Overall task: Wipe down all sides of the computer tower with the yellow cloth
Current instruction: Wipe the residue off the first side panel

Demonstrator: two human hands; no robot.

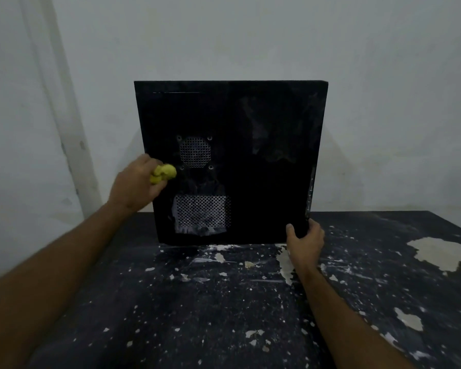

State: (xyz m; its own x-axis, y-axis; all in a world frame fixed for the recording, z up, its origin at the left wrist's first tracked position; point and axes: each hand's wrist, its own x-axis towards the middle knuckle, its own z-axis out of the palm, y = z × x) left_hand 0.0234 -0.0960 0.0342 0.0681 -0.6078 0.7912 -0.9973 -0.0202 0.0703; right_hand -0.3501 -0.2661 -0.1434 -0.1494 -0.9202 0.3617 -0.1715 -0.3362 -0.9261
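Here the computer tower [232, 161] stands upright on the paint-flecked dark table [224, 302], close to the pale wall [250, 35], its broad side panel facing the person and its long axis running up and down. The left hand [136, 182] holds the yellow cloth [163, 173] bunched in curled fingers and presses it against the panel near the left edge, just beside the round vent [195, 152] and above the square vent [201, 211]. From those fingers nearly the whole panel lies to the right and upward, so a sweep to the right looks like the natural stroke, and the left hand is the one placed to make it. The right hand [305, 243] grips the tower's lower right corner, thumb on the near face and fingers wrapped round the edge, steadying the case. Dusty smears show on the upper right of the panel. The vent holes and the torn tape below the square vent could snag the cloth. The other sides are hidden from view.
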